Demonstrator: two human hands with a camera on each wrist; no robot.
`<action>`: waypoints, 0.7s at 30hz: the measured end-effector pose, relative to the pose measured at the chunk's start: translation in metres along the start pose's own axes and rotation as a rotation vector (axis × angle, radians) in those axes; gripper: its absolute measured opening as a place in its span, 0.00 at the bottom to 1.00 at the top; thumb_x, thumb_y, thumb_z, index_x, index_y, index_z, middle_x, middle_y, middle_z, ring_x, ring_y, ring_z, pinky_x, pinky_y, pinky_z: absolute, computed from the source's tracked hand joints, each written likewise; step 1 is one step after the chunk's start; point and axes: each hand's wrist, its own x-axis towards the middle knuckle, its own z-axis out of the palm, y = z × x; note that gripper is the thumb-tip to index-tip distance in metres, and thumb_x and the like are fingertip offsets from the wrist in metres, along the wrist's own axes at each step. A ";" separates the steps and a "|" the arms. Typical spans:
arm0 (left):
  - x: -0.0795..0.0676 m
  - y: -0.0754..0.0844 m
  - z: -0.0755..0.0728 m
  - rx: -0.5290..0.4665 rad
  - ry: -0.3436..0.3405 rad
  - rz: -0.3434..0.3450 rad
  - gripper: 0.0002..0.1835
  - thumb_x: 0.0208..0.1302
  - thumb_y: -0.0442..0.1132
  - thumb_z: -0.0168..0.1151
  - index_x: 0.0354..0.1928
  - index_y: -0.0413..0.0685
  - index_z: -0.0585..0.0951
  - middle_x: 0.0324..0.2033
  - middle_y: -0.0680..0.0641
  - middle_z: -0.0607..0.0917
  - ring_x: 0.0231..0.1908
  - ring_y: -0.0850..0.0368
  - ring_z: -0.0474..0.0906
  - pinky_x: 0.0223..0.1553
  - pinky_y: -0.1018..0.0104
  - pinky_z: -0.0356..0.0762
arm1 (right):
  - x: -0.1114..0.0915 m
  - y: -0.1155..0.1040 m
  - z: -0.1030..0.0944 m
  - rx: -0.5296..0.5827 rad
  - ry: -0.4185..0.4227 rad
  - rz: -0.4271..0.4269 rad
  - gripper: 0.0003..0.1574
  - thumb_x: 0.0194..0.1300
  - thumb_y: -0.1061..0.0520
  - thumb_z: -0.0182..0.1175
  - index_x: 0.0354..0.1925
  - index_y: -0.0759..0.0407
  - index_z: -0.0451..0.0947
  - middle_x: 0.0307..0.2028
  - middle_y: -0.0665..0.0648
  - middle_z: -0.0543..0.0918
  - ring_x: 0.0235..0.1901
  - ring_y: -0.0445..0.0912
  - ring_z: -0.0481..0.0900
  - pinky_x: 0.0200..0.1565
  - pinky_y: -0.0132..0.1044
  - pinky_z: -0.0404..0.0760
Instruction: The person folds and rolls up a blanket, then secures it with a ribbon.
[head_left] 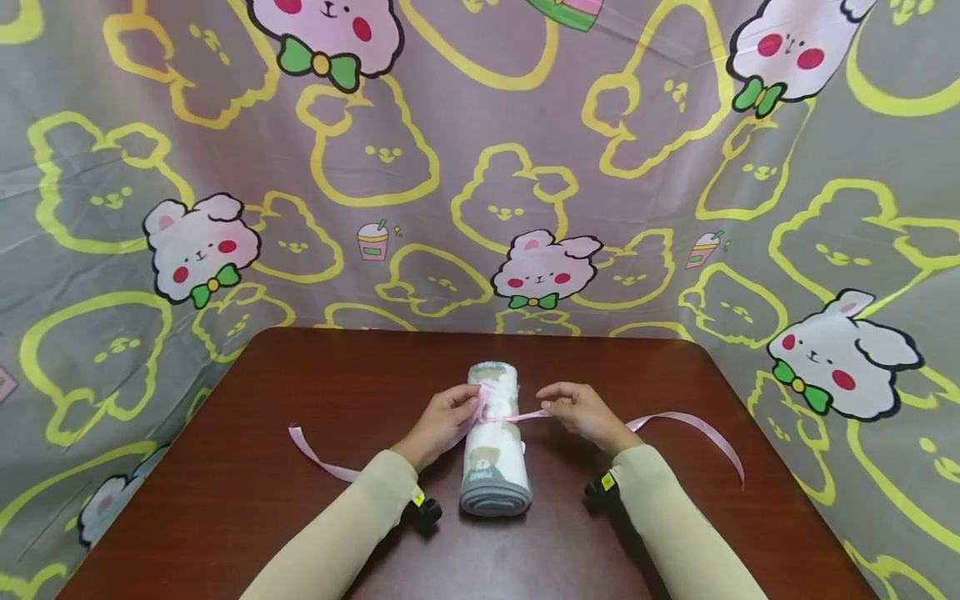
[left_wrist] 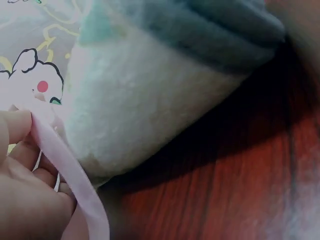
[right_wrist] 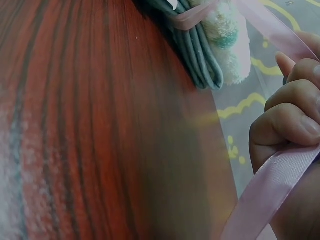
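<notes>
A rolled towel (head_left: 495, 462), white with bear prints and a grey edge, lies lengthwise on the table. Around its middle runs a pink ribbon (head_left: 501, 419). My left hand (head_left: 442, 421) pinches one part of the ribbon at the roll's upper left; in the left wrist view the ribbon (left_wrist: 70, 165) hangs down from the thumb and fingertips. To the right of the roll, my right hand (head_left: 588, 414) grips the other part, stretched from the towel. The right wrist view shows curled fingers (right_wrist: 287, 125) with the ribbon passing through them. Loose ribbon tails trail outward on both sides.
The dark red-brown table (head_left: 300, 508) has its far edge against a grey curtain (head_left: 442, 179) printed with rabbits and yellow outlines. The curtain also stands at both sides. A small black wrist camera (head_left: 426, 512) sits below the left wrist.
</notes>
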 end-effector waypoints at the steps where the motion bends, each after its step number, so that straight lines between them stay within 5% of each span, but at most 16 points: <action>1: 0.001 -0.001 0.001 0.008 0.016 0.009 0.14 0.71 0.26 0.51 0.56 0.29 0.71 0.33 0.50 0.79 0.33 0.64 0.74 0.35 0.74 0.74 | 0.000 0.001 0.000 0.001 0.004 0.003 0.29 0.66 0.55 0.64 0.57 0.73 0.71 0.15 0.50 0.65 0.14 0.42 0.59 0.17 0.33 0.61; 7: 0.001 -0.004 0.002 0.021 0.060 0.004 0.15 0.71 0.28 0.52 0.58 0.33 0.72 0.33 0.51 0.80 0.34 0.64 0.76 0.35 0.75 0.74 | -0.002 0.003 -0.003 0.004 0.020 0.007 0.29 0.65 0.54 0.65 0.57 0.71 0.73 0.15 0.50 0.65 0.14 0.42 0.59 0.18 0.34 0.60; 14: -0.004 -0.006 0.000 0.014 0.040 -0.020 0.06 0.73 0.33 0.52 0.41 0.37 0.77 0.32 0.49 0.79 0.32 0.62 0.74 0.34 0.72 0.72 | -0.007 0.002 -0.011 -0.018 0.011 0.003 0.28 0.65 0.55 0.64 0.57 0.72 0.72 0.15 0.52 0.65 0.14 0.43 0.60 0.18 0.37 0.60; 21: -0.004 -0.007 0.000 0.041 0.074 0.001 0.08 0.75 0.37 0.50 0.38 0.42 0.76 0.27 0.50 0.75 0.28 0.61 0.70 0.28 0.73 0.68 | -0.017 -0.009 -0.021 -0.094 -0.022 -0.001 0.28 0.65 0.54 0.65 0.57 0.69 0.74 0.16 0.59 0.68 0.13 0.47 0.63 0.15 0.41 0.62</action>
